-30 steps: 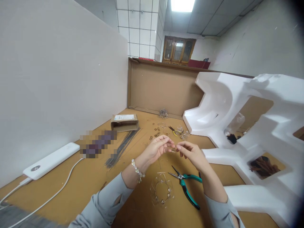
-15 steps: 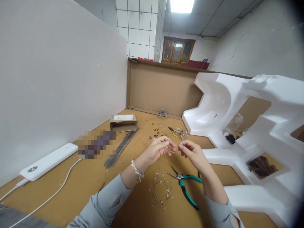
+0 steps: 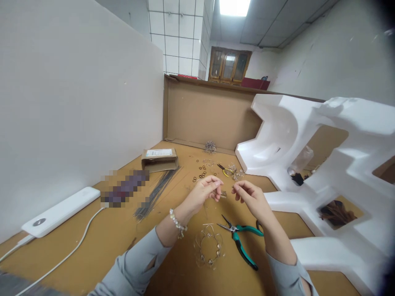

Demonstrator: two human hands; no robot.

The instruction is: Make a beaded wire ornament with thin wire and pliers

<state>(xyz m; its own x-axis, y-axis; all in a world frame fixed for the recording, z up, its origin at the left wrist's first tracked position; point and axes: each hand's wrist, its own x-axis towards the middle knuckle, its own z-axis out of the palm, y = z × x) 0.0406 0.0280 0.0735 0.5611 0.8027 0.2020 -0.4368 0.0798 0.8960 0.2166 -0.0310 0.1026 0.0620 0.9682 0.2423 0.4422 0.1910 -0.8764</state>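
Above the middle of the table my left hand (image 3: 207, 193) is closed, thumb against the curled fingers. My right hand (image 3: 249, 198) faces it with thumb and forefinger pinched; a small gap separates the two. Whatever either holds is too small to make out. A small clear piece (image 3: 224, 194) shows between them; I cannot tell whether it touches a hand. Nearer to me lies a thin wire ring with clear beads and loops (image 3: 210, 261). To its right, green-handled long-nose pliers (image 3: 236, 235) lie with their jaws apart, partly beside my right forearm.
Grey wire strands (image 3: 156, 193) and a small cardboard box (image 3: 160, 159) lie left. Dark rings (image 3: 202, 174), yellow-handled pliers (image 3: 226, 170) and clear pieces (image 3: 236, 172) lie beyond my hands. White foam (image 3: 277, 123) borders the right; a white power bank (image 3: 61, 211) with cable sits left.
My hands have drawn slightly apart, and the thin piece that spanned between the fingertips no longer shows there. The pliers and the beaded ring have stayed in place.
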